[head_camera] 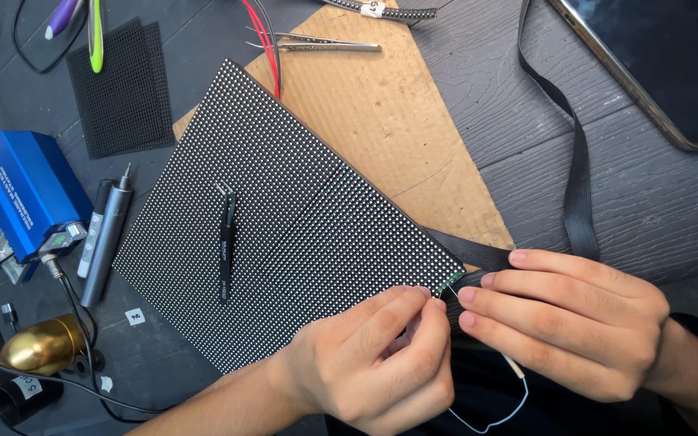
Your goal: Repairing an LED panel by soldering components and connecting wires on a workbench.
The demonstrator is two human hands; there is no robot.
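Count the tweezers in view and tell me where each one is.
2. Black tweezers lie on the dotted LED panel; silver tweezers lie on the cardboard near the top edge. Others may be out of frame.

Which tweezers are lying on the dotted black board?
The black tweezers lie on the dotted LED panel. The silver tweezers rest on the brown cardboard instead, farther from both hands.

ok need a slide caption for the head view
Both hands, left hand and right hand, pinch the near corner of a black dotted LED panel lying on cardboard.
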